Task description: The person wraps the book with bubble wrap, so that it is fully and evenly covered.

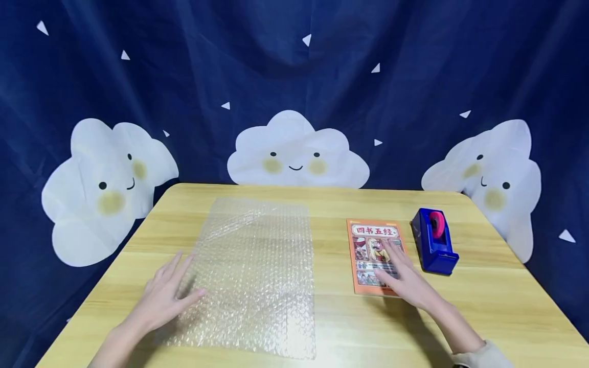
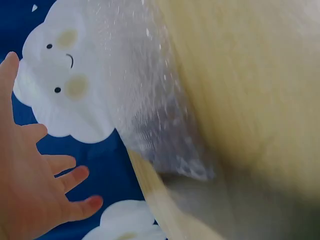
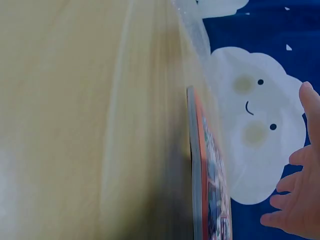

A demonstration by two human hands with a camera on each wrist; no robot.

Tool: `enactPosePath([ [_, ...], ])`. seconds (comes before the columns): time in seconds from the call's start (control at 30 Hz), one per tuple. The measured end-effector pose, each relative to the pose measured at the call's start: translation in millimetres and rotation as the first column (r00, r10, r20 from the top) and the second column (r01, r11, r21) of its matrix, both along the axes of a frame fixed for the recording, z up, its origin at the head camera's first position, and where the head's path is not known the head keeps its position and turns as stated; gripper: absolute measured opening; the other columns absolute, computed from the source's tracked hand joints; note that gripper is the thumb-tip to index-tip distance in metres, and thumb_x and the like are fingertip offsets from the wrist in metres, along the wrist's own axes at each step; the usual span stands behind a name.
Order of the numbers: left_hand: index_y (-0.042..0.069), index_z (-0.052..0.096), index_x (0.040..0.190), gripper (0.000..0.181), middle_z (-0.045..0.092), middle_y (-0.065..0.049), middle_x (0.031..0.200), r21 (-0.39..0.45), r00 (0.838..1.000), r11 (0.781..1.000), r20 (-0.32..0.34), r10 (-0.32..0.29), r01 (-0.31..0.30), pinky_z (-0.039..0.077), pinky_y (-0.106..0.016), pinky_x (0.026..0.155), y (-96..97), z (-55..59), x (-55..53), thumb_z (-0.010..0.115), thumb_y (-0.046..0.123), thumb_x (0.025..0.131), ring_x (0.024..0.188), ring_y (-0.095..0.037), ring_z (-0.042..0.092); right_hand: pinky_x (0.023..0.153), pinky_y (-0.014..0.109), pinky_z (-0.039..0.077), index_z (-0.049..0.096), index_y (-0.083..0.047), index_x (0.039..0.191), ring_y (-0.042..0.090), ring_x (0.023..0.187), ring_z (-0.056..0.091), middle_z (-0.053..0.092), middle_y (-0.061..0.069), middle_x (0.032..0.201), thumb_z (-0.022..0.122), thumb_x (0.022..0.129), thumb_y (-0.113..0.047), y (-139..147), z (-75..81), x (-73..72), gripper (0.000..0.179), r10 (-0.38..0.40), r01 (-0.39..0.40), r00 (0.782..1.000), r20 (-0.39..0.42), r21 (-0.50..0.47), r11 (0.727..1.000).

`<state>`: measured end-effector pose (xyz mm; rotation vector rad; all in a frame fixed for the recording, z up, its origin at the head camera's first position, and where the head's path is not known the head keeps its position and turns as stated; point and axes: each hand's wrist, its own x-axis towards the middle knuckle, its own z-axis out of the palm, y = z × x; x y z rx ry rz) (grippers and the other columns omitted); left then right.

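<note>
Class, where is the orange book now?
In the head view, the orange book lies right of centre on the table, partly hidden by the right hand, just left of the blue tape dispenser.

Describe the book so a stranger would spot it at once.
Start with the pale wooden table in front of the blue cloud-patterned curtain. In the head view, look right of centre, between the clear bubble wrap and the blue tape dispenser: the book lies flat there, partly hidden by the right hand. Its orange-edged cover of cartoon panels sets it apart from both.
</note>
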<state>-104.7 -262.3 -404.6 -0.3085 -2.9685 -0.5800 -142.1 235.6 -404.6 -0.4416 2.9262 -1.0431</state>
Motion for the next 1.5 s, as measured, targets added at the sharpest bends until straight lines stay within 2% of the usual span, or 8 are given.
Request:
enactPosePath([
  [0.27, 0.002, 0.019, 0.144, 0.083, 0.028, -0.030, 0.139, 0.201, 0.996, 0.980, 0.089, -0.026, 0.007, 0.030, -0.070, 0.085, -16.9, 1.8, 4.8, 0.064, 0.037, 0.083, 0.118, -0.052, 0.034, 0.102, 0.062, 0.018, 0.016, -0.005, 0.146, 0.045, 0.133, 0.016, 0.015, 0.025, 0.148, 0.048, 0.094, -0.032, -16, -0.4, -18.5, 0.067, 0.035, -0.009, 0.992, 0.121, -0.211, 0.977],
  [0.4, -0.002, 0.019, 0.143, 0.082, 0.037, -0.032, 0.130, 0.217, 0.989, 0.976, 0.144, -0.021, -0.011, 0.042, -0.062, 0.076, -24.5, 2.0, 9.3, 0.063, 0.035, 0.084, 0.106, -0.048, 0.047, 0.103, 0.057, 0.023, 0.014, -0.002, 0.145, 0.042, 0.133, 0.018, 0.017, 0.024, 0.148, 0.046, 0.096, -0.029, -26, 0.2, -29.7, 0.066, 0.092, -0.030, 0.980, 0.175, -0.329, 0.944],
  [0.53, -0.007, 0.024, 0.139, 0.079, 0.044, -0.032, 0.123, 0.198, 0.984, 0.980, 0.177, -0.033, -0.003, 0.044, -0.059, 0.074, -32.5, -0.9, 16.4, 0.064, 0.032, 0.084, 0.102, -0.045, 0.050, 0.103, 0.055, 0.026, 0.012, 0.001, 0.145, 0.042, 0.133, 0.021, 0.018, 0.025, 0.147, 0.046, 0.096, -0.030, -37, 0.9, -39.4, 0.067, 0.131, -0.046, 0.971, 0.200, -0.384, 0.922],
  [0.77, -0.009, 0.025, 0.137, 0.077, 0.045, -0.030, 0.118, 0.229, 0.967, 0.972, 0.232, -0.103, 0.048, 0.049, -0.046, 0.074, -44.0, -7.2, 24.5, 0.066, 0.025, 0.082, 0.098, -0.042, 0.052, 0.104, 0.052, 0.026, 0.011, -0.003, 0.146, 0.040, 0.132, 0.025, 0.020, 0.023, 0.147, 0.046, 0.096, -0.031, -53, 2.8, -52.3, 0.068, 0.139, -0.037, 0.961, 0.238, -0.387, 0.921],
  [0.93, -0.012, 0.025, 0.134, 0.075, 0.049, -0.024, 0.114, 0.261, 0.948, 0.956, 0.247, -0.202, 0.135, 0.048, -0.025, 0.072, -51.8, -12.1, 25.5, 0.067, 0.019, 0.080, 0.095, -0.018, 0.051, 0.106, 0.052, 0.024, 0.011, -0.002, 0.146, 0.040, 0.132, 0.024, 0.018, 0.023, 0.148, 0.047, 0.095, -0.031, -66, -0.4, -60.4, 0.069, 0.165, -0.038, 0.948, 0.273, -0.416, 0.909],
  [1.1, -0.012, 0.024, 0.135, 0.073, 0.047, -0.027, 0.117, 0.283, 0.921, 0.943, 0.291, -0.260, 0.177, 0.048, -0.023, 0.074, -59.9, -12.9, 25.4, 0.065, 0.018, 0.081, 0.097, 0.001, 0.045, 0.104, 0.051, 0.027, 0.015, 0.000, 0.144, 0.040, 0.130, 0.028, 0.023, 0.024, 0.146, 0.049, 0.094, -0.028, -80, -4.9, -66.0, 0.067, 0.144, -0.021, 0.946, 0.290, -0.390, 0.921],
  [1.37, -0.011, 0.020, 0.136, 0.072, 0.048, -0.024, 0.114, 0.332, 0.870, 0.931, 0.403, -0.285, 0.152, 0.045, -0.023, 0.070, -62.5, -9.2, 24.6, 0.061, 0.018, 0.085, 0.097, -0.028, 0.050, 0.101, 0.050, 0.032, 0.018, -0.001, 0.144, 0.039, 0.127, 0.035, 0.027, 0.023, 0.144, 0.050, 0.093, -0.031, -104, -10.5, -75.4, 0.067, 0.139, -0.021, 0.941, 0.309, -0.354, 0.935],
  [1.5, -0.012, 0.019, 0.137, 0.072, 0.046, -0.023, 0.115, 0.341, 0.860, 0.929, 0.420, -0.289, 0.146, 0.045, -0.023, 0.070, -63.9, -9.2, 24.9, 0.060, 0.018, 0.086, 0.097, -0.025, 0.049, 0.102, 0.049, 0.032, 0.018, -0.002, 0.144, 0.037, 0.126, 0.037, 0.028, 0.022, 0.145, 0.050, 0.093, -0.030, -114, -17.1, -79.0, 0.067, 0.164, -0.041, 0.932, 0.322, -0.355, 0.934],
])
